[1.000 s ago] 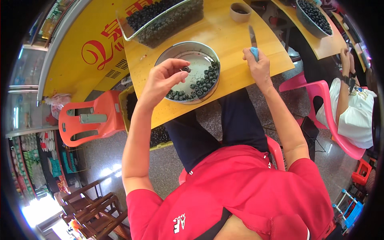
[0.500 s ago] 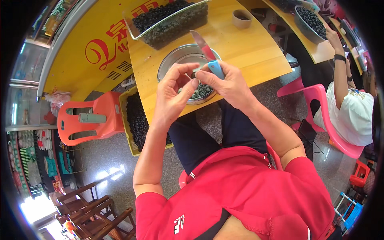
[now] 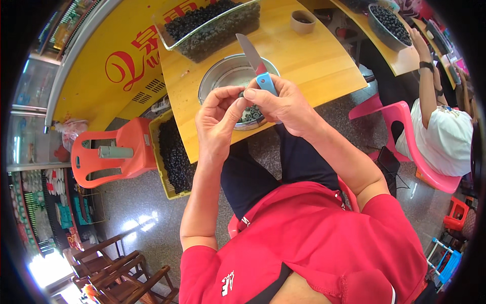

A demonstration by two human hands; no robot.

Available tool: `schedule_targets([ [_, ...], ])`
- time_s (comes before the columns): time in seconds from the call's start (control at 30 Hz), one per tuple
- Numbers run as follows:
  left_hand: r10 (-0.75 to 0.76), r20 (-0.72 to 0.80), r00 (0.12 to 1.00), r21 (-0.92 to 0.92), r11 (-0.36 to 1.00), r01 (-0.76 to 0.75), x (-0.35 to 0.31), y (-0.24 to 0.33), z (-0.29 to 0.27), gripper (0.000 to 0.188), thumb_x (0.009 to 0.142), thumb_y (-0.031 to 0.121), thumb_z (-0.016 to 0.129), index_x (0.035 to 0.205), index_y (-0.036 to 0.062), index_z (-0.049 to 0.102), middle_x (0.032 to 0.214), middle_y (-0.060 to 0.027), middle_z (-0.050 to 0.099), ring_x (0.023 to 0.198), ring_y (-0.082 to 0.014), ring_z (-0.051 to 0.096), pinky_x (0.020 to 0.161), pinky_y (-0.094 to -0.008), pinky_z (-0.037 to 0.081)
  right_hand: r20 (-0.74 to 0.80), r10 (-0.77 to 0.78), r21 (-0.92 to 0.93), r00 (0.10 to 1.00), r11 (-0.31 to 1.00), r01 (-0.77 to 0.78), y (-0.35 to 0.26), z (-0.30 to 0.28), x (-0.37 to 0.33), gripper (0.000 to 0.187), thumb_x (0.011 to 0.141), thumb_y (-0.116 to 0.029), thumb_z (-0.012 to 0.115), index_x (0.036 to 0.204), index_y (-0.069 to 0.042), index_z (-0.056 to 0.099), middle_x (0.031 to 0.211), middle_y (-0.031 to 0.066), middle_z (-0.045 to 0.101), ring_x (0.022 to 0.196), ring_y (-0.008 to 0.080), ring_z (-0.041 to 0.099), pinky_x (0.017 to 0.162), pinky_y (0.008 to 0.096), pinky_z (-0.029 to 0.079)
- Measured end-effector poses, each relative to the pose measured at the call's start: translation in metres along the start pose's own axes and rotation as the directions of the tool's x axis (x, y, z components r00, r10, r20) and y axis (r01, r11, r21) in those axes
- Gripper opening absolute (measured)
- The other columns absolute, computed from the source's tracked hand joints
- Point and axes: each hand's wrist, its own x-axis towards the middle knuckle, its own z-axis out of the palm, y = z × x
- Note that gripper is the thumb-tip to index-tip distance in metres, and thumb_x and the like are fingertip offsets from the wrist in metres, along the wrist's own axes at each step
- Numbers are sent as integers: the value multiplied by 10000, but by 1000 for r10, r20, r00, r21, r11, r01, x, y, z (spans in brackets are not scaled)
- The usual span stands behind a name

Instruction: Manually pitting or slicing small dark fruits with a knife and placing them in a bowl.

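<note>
My right hand (image 3: 288,106) is closed round the blue handle of a knife (image 3: 263,78), whose blade points up and away. Its thumb meets the fingertips of my left hand (image 3: 217,114), which pinch a small dark round piece (image 3: 242,95), mostly hidden by the fingers. Beneath both hands stands a round metal bowl (image 3: 211,76) at the table's near edge. Small grey-green round pieces (image 3: 251,112) with pale ring-like ends lie in it; my hands cover part of them.
On the wooden table (image 3: 314,66) stand a clear tub (image 3: 223,33) heaped with dark round pieces and a small brown cup (image 3: 302,23). A yellow crate (image 3: 163,162) sits lower left beside an orange chair (image 3: 114,152). A person (image 3: 438,131) sits right on a pink chair (image 3: 395,119).
My hands have come closer together, and the left thumb and fingers now meet at the small piece. The knife blade has tipped slightly leftward.
</note>
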Motion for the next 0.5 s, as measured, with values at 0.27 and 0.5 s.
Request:
schedule_targets([
  [0.27, -56, -96, 994, 147, 987, 70, -8, 0, 1, 171, 886, 46, 658, 1039, -28, 642, 948, -52, 658, 797, -69, 575, 680, -200, 444, -24, -13, -25, 1000, 1000, 12, 5, -1, 0, 141, 911, -215, 630, 915, -77, 603, 627, -75, 481, 490, -4, 368, 428, 175, 265],
  [0.5, 53, -80, 995, 215, 976, -34, -11, -2, 4, 211, 890, 89, 659, 1059, -36, 638, 913, -75, 673, 714, -72, 533, 674, -201, 436, -15, 32, -15, 999, 999, -33, 2, -2, 0, 121, 911, -196, 618, 907, -77, 599, 632, -77, 491, 499, -8, 379, 436, 177, 273],
])
